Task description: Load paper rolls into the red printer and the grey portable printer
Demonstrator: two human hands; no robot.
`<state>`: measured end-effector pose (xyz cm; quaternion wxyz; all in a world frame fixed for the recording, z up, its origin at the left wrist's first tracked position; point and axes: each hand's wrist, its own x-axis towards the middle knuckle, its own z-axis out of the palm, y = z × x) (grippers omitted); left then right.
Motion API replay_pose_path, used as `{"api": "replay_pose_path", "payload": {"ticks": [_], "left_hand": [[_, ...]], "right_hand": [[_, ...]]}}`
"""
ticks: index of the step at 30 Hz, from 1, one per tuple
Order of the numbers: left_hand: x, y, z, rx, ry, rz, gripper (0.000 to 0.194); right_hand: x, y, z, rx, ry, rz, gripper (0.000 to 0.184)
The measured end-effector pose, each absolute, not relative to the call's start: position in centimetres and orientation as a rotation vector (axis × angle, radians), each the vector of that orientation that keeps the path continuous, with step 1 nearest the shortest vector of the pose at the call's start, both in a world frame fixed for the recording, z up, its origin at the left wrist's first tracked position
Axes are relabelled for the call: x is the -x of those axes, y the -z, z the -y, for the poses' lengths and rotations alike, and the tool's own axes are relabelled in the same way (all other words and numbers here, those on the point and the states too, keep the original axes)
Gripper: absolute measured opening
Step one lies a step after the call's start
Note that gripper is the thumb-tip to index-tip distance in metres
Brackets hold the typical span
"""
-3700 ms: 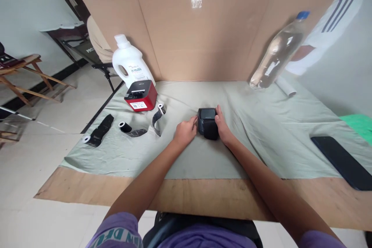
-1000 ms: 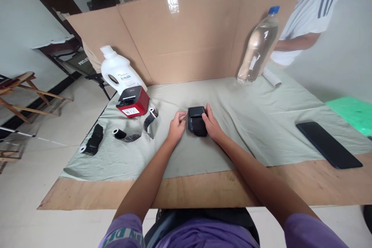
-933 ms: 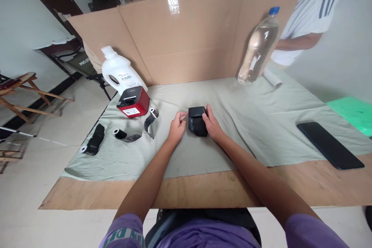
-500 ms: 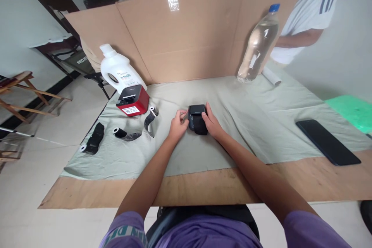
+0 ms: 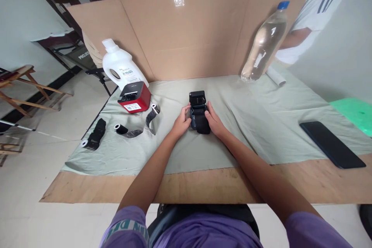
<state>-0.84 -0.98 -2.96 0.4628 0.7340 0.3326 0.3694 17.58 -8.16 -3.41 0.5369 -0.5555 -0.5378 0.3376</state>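
A small black portable printer [image 5: 193, 118] lies on the cloth in front of me, its lid [image 5: 197, 97] swung up and back. Dark paper [image 5: 202, 123] hangs over its front, much like the strips on the loose rolls. My left hand [image 5: 182, 121] grips the printer's left side, fingers curled against it. On the opposite side my right hand [image 5: 214, 119] holds the casing, thumb on top near the paper. What lies inside the compartment is too dark to make out.
Left of my hands lie black paper rolls [image 5: 121, 128] with loose strips, a red box-shaped printer [image 5: 135, 99] and a white jug [image 5: 123, 66]. A water bottle [image 5: 264, 46] leans on the cardboard [image 5: 192, 38]. A phone [image 5: 331, 143] lies right; a person [image 5: 316, 15] stands behind.
The printer's lid has gone from closed to raised, tipped backward. Both hands remain at its sides. The whole view has shifted slightly.
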Motion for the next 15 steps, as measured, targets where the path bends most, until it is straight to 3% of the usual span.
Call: {"api": "replay_pose_path", "payload": {"ticks": [10,15], "left_hand": [[0.8,2.6,1.5,-1.804,-0.900,-0.848,0.056],[0.6,1.0,1.3,-1.850,-1.023,-0.846,0.040]], "right_hand": [[-17.5,3.1,8.3,1.327,-0.793,1.274,0.090],[-17.4,2.6,8.3,1.321,-0.798,1.221,0.092]]}}
